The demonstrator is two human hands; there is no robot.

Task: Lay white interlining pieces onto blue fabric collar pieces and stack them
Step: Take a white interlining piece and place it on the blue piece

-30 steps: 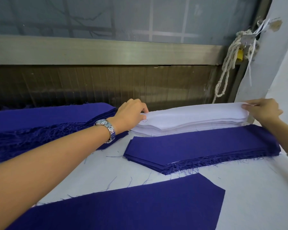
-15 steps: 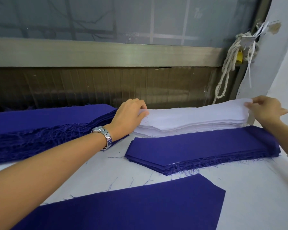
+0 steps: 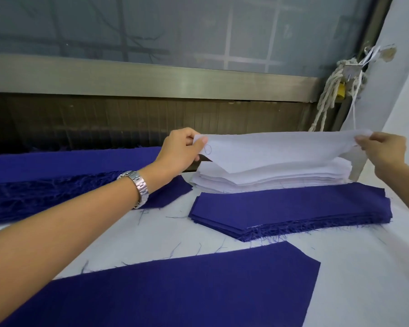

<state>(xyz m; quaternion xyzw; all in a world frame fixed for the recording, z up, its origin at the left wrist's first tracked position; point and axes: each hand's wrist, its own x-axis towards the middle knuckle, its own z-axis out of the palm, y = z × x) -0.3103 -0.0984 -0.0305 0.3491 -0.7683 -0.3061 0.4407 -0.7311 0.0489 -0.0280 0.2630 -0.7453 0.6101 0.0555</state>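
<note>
Since 0.5 s ago, 1 white sheet has come up off the white stack; before, it lay flat on top with the hands at its ends. The left hand pinches the sheet's left tip between thumb and curled fingers, and the right hand pinches the right end likewise. The sheet hangs stretched between them, its lower edge sagging onto the stack. The blue stack just in front and 1 single blue piece, nearer on the table, have not moved.
</note>
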